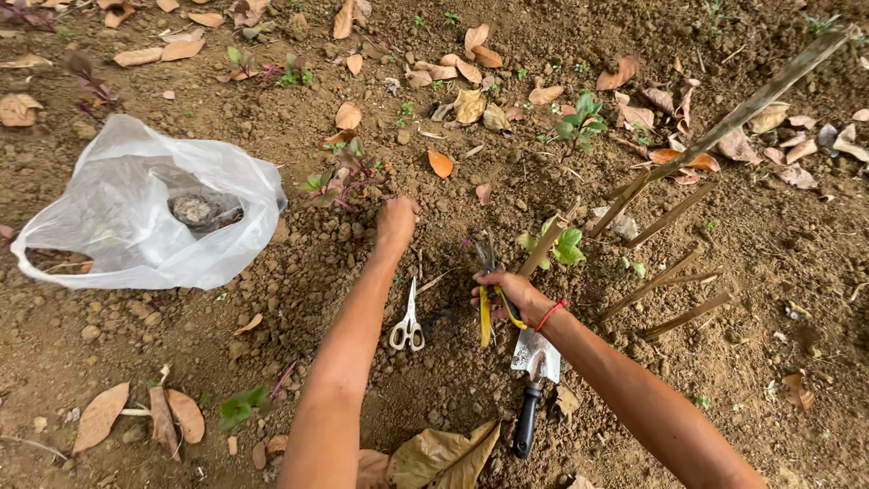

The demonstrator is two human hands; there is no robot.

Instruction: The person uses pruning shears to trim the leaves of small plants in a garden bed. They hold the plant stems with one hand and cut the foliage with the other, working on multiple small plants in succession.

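My left hand (396,220) reaches forward over bare soil, fingers closed near the base of a small reddish-green plant (348,181); whether it grips a stem is hidden. My right hand (509,290), with a red band at the wrist, is shut on yellow-handled pliers (487,294) whose jaws point toward a thin bamboo stick (546,243) beside a green seedling (567,244). White-handled scissors (408,319) lie on the soil between my arms. A hand trowel (534,380) with a black handle lies under my right forearm.
A white plastic bag (145,213) holding soil lies at the left. Several bamboo sticks (665,272) lie and lean at the right, one long one (751,104) slanting up. Dry leaves scatter across the ground, thickest along the far edge.
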